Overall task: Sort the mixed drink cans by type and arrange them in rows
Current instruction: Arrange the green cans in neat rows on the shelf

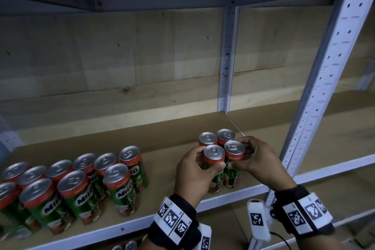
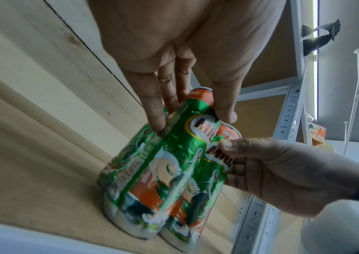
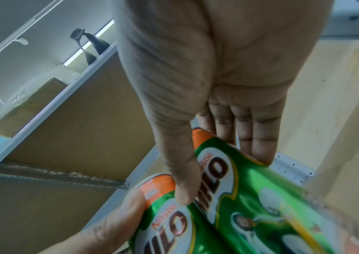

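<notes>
Four green-and-orange Milo cans stand upright in a tight two-by-two block at the right end of the shelf board (image 1: 162, 160). My left hand (image 1: 209, 158) grips the front-left can (image 1: 214, 153) near its top, thumb in front and fingers behind. In the left wrist view the same left hand (image 2: 190, 116) wraps that can (image 2: 163, 171). My right hand (image 1: 239, 153) grips the front-right can (image 1: 234, 148); in the right wrist view the right hand (image 3: 222, 175) has its thumb across the Milo label of this can (image 3: 261, 197). Two rear cans (image 1: 207, 138) stand just behind.
Several more Milo cans (image 1: 117, 180) stand clustered on the shelf's left part, with bare board between them and the block. A white perforated upright (image 1: 316, 107) rises right of my hands, and the white front rail (image 1: 233, 195) runs below. Can tops (image 1: 129, 245) show on the lower shelf.
</notes>
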